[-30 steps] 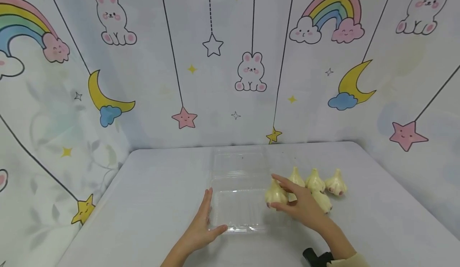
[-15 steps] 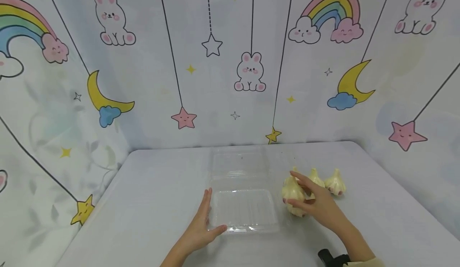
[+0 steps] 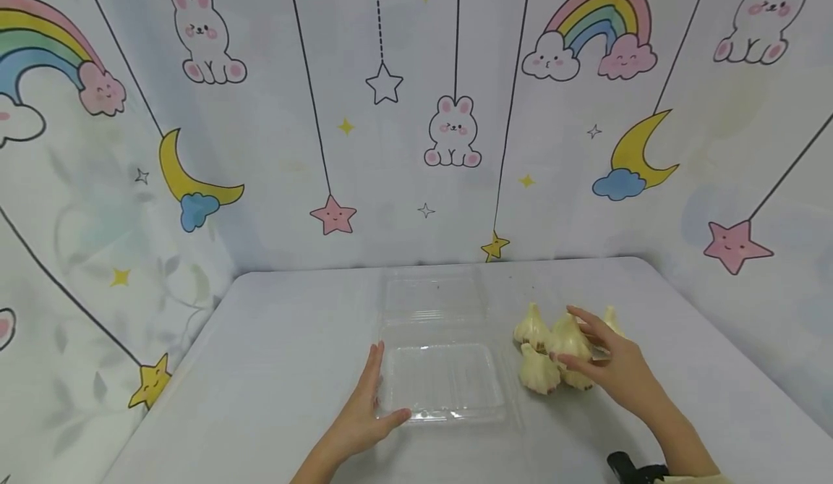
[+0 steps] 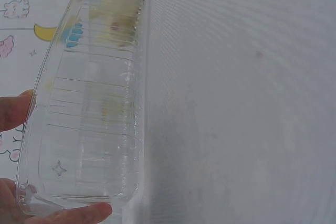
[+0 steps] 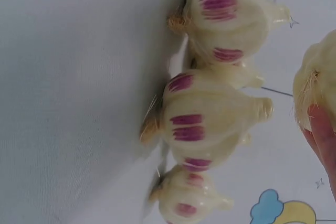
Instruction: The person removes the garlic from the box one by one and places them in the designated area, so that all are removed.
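Observation:
My right hand (image 3: 614,368) pinches a garlic bulb (image 3: 568,336) between thumb and fingers, over the group of bulbs right of the box. In the right wrist view that held bulb (image 5: 317,80) hangs apart from the others, root side towards the fingertips (image 5: 319,121). Two bulbs, one garlic bulb (image 3: 539,370) in front and another garlic bulb (image 3: 532,327) behind, stand to its left. Purple streaks mark the standing bulbs. My left hand (image 3: 361,412) rests against the left side of a clear plastic box (image 3: 449,415), fingers straight, thumb at its front corner.
The box's clear lid (image 3: 432,292) lies folded back behind it on the white table (image 3: 293,339). Another garlic bulb (image 3: 612,319) is partly hidden behind my right hand. A patterned curtain (image 3: 403,180) closes off the back.
My right hand has carried the garlic bulb rightwards from the box's right edge, over the other bulbs. The front and left bulbs now show uncovered. My left hand and the box stay put.

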Action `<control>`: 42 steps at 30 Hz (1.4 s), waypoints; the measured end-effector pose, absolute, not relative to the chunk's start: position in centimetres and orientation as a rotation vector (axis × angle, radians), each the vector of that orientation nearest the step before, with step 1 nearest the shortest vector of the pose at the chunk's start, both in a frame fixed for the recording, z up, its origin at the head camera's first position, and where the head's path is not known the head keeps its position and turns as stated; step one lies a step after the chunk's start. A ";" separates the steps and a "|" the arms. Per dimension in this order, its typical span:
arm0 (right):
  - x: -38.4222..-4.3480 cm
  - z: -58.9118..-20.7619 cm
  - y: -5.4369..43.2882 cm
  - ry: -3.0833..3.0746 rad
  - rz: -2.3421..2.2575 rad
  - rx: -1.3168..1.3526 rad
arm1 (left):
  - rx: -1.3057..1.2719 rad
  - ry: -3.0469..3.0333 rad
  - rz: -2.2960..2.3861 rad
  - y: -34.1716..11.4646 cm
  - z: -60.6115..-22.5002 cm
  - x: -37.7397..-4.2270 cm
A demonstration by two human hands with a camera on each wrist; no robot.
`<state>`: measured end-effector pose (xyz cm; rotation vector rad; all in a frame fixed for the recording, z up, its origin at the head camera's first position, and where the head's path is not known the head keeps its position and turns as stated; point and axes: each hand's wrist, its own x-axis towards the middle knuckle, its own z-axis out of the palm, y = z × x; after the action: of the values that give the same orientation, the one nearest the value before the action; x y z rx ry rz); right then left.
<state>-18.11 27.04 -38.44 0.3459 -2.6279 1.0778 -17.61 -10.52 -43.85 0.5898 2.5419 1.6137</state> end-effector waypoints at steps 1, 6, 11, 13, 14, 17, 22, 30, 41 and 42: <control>-18.1 -38.4 27.3 -2.632 1.067 0.338 | 0.591 2.544 1.610 -10.5 -43.8 -17.6; -18.1 -38.4 28.7 -2.641 1.014 0.313 | 0.608 2.540 1.610 -10.5 -43.7 -17.5; -18.0 -38.7 29.9 -2.652 1.005 0.285 | 0.627 2.543 1.601 -10.5 -43.7 -17.6; -18.0 -38.8 30.3 -2.656 1.006 0.270 | 0.626 2.540 1.604 -10.5 -43.7 -17.6; -18.0 -38.9 30.4 -2.658 1.000 0.262 | 0.625 2.539 1.604 -10.5 -43.7 -17.6; -17.9 -39.1 31.0 -2.659 0.970 0.237 | 0.624 2.536 1.607 -10.5 -43.8 -17.6; -17.8 -39.3 31.9 -2.654 0.929 0.218 | 0.625 2.531 1.611 -10.5 -43.8 -17.5; -17.7 -39.6 33.1 -2.725 0.908 0.151 | 0.626 2.550 1.595 -10.6 -43.8 -17.6; -18.1 -40.4 34.2 -2.748 0.863 0.134 | 0.624 2.549 1.605 -10.6 -43.6 -17.5; -18.2 -40.5 34.3 -2.759 0.868 0.135 | 0.623 2.552 1.605 -10.6 -43.6 -17.5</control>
<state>-18.21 34.33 -40.49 0.1346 -2.7587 0.8684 -17.47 -10.58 -43.61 0.6225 2.5518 1.6046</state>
